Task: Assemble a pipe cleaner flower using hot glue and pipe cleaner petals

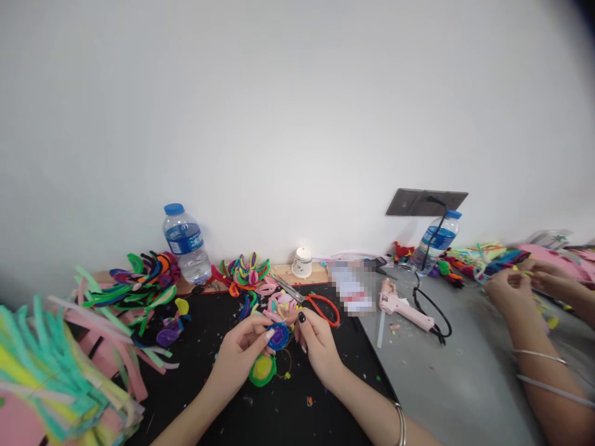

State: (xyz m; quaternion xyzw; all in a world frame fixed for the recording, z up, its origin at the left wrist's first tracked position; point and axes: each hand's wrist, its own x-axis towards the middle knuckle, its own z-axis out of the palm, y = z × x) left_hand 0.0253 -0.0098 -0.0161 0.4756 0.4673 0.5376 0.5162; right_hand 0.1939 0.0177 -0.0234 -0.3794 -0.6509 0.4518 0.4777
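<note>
My left hand (239,356) and my right hand (318,347) meet over a black mat (279,409), both pinching a small blue and purple rolled felt disc (279,336). A green and yellow rolled felt disc (263,370) lies on the mat just below it. A pink felt flower piece (281,306) sits right behind my fingers. Orange-handled scissors (316,303) lie beyond my right hand.
Piles of coloured felt strips (56,371) fill the left. Looped felt flowers (244,271), two water bottles (186,243) and a white cup (302,262) line the wall. A pink glue gun (402,306) lies on the grey table. Another person's hands (520,282) work at right.
</note>
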